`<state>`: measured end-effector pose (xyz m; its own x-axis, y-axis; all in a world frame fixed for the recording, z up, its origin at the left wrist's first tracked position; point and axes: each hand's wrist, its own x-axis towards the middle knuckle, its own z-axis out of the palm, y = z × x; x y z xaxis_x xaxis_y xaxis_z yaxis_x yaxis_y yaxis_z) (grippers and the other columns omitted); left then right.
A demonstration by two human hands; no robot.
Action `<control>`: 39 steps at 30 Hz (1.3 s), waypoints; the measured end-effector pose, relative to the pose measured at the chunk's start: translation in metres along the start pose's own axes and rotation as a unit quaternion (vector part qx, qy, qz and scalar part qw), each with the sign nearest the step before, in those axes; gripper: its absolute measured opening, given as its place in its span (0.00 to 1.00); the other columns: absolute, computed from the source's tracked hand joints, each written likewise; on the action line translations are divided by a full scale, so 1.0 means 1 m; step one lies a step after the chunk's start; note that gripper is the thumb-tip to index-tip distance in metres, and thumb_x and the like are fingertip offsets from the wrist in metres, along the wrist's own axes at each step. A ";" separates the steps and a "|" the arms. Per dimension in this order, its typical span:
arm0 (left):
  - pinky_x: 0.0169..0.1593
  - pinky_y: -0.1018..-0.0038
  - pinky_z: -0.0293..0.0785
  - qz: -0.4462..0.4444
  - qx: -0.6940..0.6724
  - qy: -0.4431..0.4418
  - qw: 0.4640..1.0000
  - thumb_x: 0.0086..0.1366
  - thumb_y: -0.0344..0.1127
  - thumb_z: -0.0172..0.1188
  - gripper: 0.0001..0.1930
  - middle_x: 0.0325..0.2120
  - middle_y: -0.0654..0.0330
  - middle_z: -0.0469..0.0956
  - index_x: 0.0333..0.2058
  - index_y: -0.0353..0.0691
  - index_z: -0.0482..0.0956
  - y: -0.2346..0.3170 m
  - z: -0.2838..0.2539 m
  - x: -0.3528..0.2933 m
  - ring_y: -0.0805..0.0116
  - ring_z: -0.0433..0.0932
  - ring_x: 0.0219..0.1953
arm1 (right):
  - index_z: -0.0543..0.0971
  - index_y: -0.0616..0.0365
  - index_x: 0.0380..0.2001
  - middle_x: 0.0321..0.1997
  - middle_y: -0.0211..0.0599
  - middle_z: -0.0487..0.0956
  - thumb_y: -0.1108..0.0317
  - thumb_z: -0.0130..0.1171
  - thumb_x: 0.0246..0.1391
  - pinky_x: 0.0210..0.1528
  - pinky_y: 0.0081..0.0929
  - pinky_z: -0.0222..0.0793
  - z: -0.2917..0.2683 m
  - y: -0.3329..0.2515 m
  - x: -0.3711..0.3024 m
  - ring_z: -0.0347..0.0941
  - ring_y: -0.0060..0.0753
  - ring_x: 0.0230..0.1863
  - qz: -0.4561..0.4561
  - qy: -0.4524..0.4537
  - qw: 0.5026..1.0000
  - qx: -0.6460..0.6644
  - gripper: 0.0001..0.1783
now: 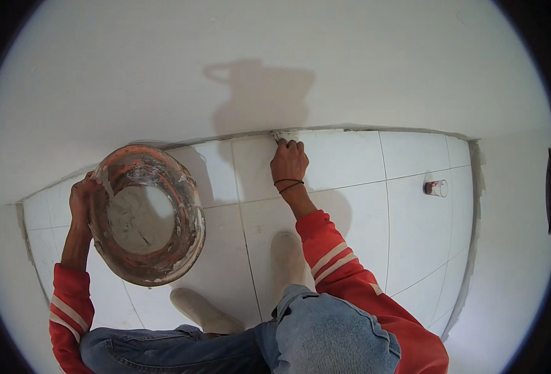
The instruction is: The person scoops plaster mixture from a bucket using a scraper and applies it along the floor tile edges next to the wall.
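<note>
My left hand (pixel 83 196) grips the left rim of a worn, orange-brown basin (pixel 191 243). The basin is tilted so its inside shows, with a grey wet mix (pixel 135 221) at the bottom and dried smears round the wall. My right hand (pixel 289 163) reaches to the joint (pixel 250 133) where the white tiled floor meets the wall. Its fingers are curled and closed, knuckles up, against that edge. A bit of grey paste (pixel 276 135) shows at the fingertips; whether they hold anything more is hidden.
A small clear glass (pixel 435 188) with dark red in it lies on the tiles (pixel 419 243) to the right. White walls (pixel 375 68) enclose the floor, rough grey along their bottom edges. My two light-coloured boots (pixel 203 310) stand between the basin and my right arm.
</note>
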<state>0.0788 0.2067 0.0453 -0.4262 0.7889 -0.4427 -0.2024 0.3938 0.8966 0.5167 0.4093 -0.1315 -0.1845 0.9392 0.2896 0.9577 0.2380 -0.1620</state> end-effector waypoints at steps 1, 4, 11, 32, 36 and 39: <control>0.48 0.69 0.78 0.004 0.001 -0.005 1.000 0.60 0.36 0.60 0.21 0.39 0.58 0.82 0.50 0.31 0.81 0.001 0.001 0.000 0.65 0.81 0.38 | 0.85 0.56 0.37 0.38 0.40 0.82 0.73 0.62 0.53 0.40 0.39 0.79 -0.001 -0.002 -0.001 0.78 0.44 0.46 -0.015 -0.006 1.000 0.012 0.08; 0.47 0.69 0.78 0.016 0.008 0.018 1.000 0.60 0.36 0.60 0.22 0.39 0.57 0.83 0.51 0.30 0.82 0.001 0.000 -0.007 0.65 0.81 0.37 | 0.86 0.51 0.39 0.41 0.36 0.84 0.73 0.64 0.52 0.40 0.40 0.76 -0.011 -0.018 -0.009 0.78 0.42 0.45 -0.079 -0.034 0.990 0.110 0.11; 0.50 0.68 0.78 0.008 0.022 0.020 1.000 0.58 0.37 0.60 0.27 0.41 0.55 0.83 0.55 0.28 0.80 0.004 0.012 -0.006 0.64 0.81 0.39 | 0.88 0.42 0.47 0.47 0.26 0.81 0.73 0.68 0.48 0.51 0.43 0.66 -0.040 0.074 -0.002 0.74 0.38 0.49 -0.220 0.098 0.963 0.119 0.21; 0.50 0.67 0.77 0.001 0.020 0.024 1.000 0.59 0.37 0.61 0.25 0.42 0.55 0.83 0.53 0.29 0.81 -0.001 0.000 -0.003 0.64 0.81 0.40 | 0.88 0.39 0.49 0.43 0.22 0.78 0.73 0.68 0.51 0.56 0.48 0.60 -0.047 0.079 -0.064 0.72 0.33 0.48 -0.251 0.028 0.966 0.056 0.21; 0.50 0.67 0.76 0.006 -0.005 0.025 1.000 0.58 0.37 0.61 0.24 0.42 0.55 0.83 0.52 0.29 0.82 0.000 0.006 -0.007 0.64 0.81 0.40 | 0.87 0.36 0.50 0.47 0.22 0.79 0.73 0.68 0.51 0.56 0.48 0.60 -0.046 0.065 -0.034 0.72 0.33 0.48 -0.248 0.054 0.965 0.063 0.23; 0.48 0.68 0.78 0.005 -0.004 0.030 1.000 0.60 0.38 0.60 0.20 0.39 0.58 0.83 0.48 0.32 0.82 -0.003 0.001 -0.005 0.65 0.81 0.37 | 0.88 0.37 0.49 0.46 0.22 0.79 0.71 0.68 0.51 0.56 0.48 0.61 -0.021 0.047 -0.010 0.72 0.34 0.49 -0.213 0.071 0.973 0.049 0.21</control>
<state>0.0824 0.2021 0.0443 -0.4793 0.7631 -0.4334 -0.2054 0.3826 0.9008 0.5681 0.4058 -0.1220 -0.5211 0.7077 0.4771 0.7740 0.6274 -0.0853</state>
